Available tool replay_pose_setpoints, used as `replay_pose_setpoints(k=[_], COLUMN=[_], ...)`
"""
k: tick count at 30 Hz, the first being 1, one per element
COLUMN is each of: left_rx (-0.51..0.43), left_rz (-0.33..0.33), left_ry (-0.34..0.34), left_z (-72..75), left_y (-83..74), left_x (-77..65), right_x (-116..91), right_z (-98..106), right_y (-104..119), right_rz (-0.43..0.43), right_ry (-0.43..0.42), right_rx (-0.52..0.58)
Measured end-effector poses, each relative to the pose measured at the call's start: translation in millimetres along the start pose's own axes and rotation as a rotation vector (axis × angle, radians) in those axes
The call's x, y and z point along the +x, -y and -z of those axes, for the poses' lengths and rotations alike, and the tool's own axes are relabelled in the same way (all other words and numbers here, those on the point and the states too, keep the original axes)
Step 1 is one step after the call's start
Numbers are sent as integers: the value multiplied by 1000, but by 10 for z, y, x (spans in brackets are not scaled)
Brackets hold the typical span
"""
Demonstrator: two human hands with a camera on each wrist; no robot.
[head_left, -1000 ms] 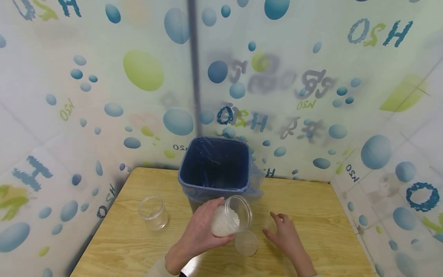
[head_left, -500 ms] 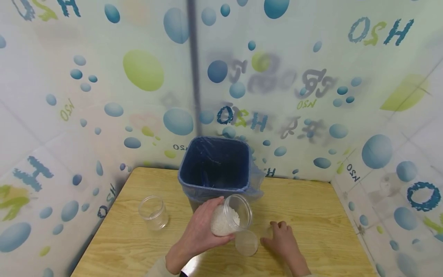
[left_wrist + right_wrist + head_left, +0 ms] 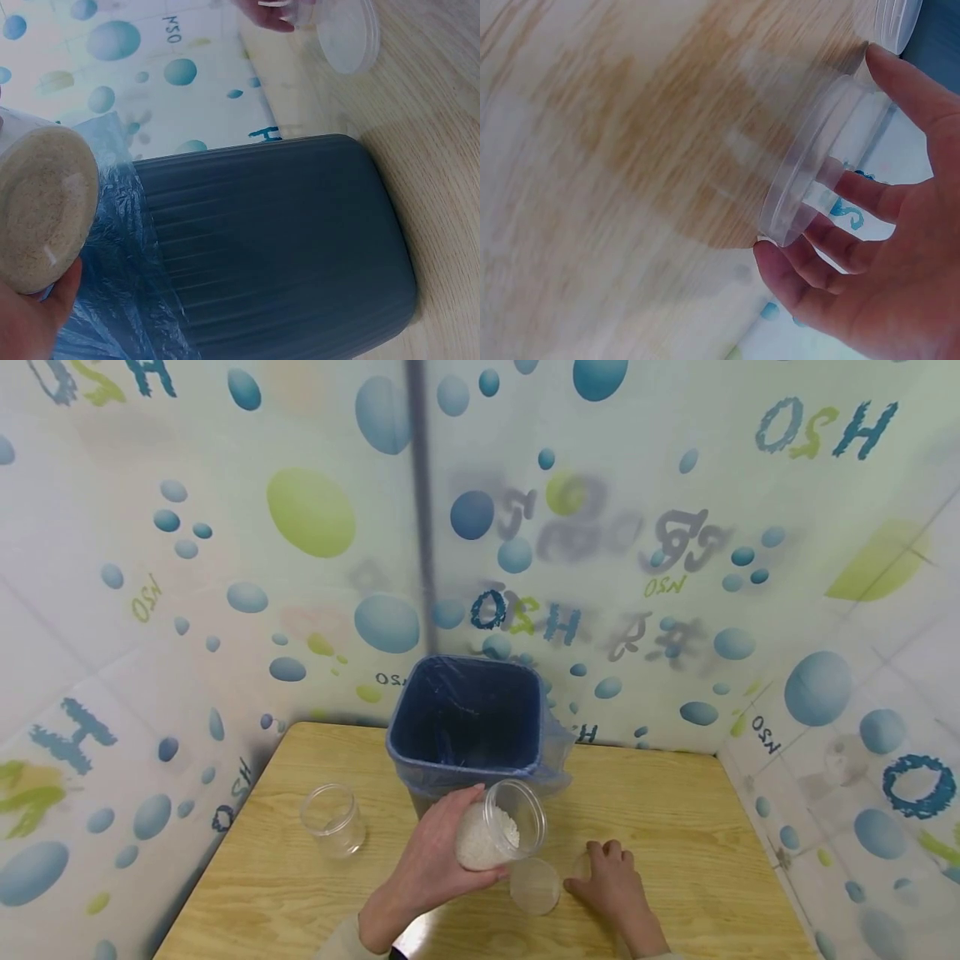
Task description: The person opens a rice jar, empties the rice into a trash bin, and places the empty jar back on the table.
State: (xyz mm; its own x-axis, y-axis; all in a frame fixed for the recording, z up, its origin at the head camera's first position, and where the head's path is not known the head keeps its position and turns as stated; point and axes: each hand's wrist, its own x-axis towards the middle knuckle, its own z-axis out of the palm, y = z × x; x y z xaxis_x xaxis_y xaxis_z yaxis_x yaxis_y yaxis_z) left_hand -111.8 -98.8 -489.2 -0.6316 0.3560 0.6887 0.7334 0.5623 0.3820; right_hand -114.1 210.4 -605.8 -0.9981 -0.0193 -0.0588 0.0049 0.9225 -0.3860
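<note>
Fingers, right hand [image 3: 611,885]: curled round the rim of a clear round piece [image 3: 799,169]; whether the piece touches the table [image 3: 660,793], cannot tell
Fingers, left hand [image 3: 429,860]: wrapped about the body of a grain jar [image 3: 480,839], thumb on the near side
Gap between hands: narrow; translucent lid [image 3: 534,887] lying flat, just beside the right hand
Right-hand room: wood grain running from the hand to the table's right edge
Grain jar: see-through, wide-mouthed, raised, tilted, mouth turned right, in front of the bin [image 3: 465,769]
Jar contents: white rice-like grains, lying short of the mouth
Clear jar [image 3: 332,820]: upright, open-topped, left of the left hand, inside the table's left edge
Bin: squarish rim, blue inside, floor too dark to read
Bag [image 3: 557,756]: thin, bluish, folded over the bin rim, loose at right
Wall [image 3: 480,460]: white, printed with blue and green ovals, behind the table's back edge
</note>
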Motion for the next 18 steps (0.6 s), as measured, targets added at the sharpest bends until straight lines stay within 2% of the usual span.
replay_pose_setpoints(k=[5, 8, 12, 15, 18], left_rx=[-3, -2, 1, -4, -9], left_rz=[-4, -5, -7, 0, 7], left_ry=[-8, -10, -16, -14, -6], left_z=[5, 7, 10, 12, 10], left_y=[2, 3, 3, 2, 2], left_x=[4, 6, 13, 20, 26], right_x=[-13, -21, -6, 9, 17], right_z=[71, 205, 479, 693, 873], right_y=[18, 77, 238, 382, 514], right_rz=[0, 13, 103, 190, 252], right_ry=[9, -40, -252, -427, -526], right_rx=[-7, -5, 75, 184, 283])
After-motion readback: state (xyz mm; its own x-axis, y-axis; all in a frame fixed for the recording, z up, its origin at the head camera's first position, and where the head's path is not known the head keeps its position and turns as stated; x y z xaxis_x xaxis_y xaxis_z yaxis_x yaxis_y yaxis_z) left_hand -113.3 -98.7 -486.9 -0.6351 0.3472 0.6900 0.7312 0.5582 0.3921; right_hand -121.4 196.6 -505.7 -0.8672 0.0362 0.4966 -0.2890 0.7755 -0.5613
